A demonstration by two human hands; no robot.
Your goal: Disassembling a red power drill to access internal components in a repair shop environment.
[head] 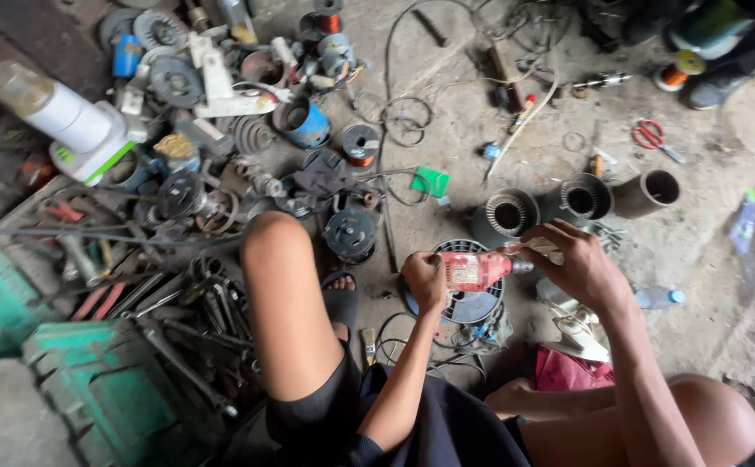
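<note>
Person sits on the concrete floor (723,285), knees up, working on a small red electric drill (474,269) held just above a round fan grille (472,303); left hand (426,281) is clamped round the drill's rear body, steadying it; right hand (578,259) is closed over the nose end where the metal chuck sticks out, a bit of white cloth or paper under the fingers, can't tell which; step looks like work at the chuck end, tightening or wiping; next move probably needs the left grip firm while the right twists. Drill is worn, red paint scuffed, pale label on the side, held level between the hands. Nearby: motor stators (510,212), red scissors (649,133), spanners (213,303).
</note>
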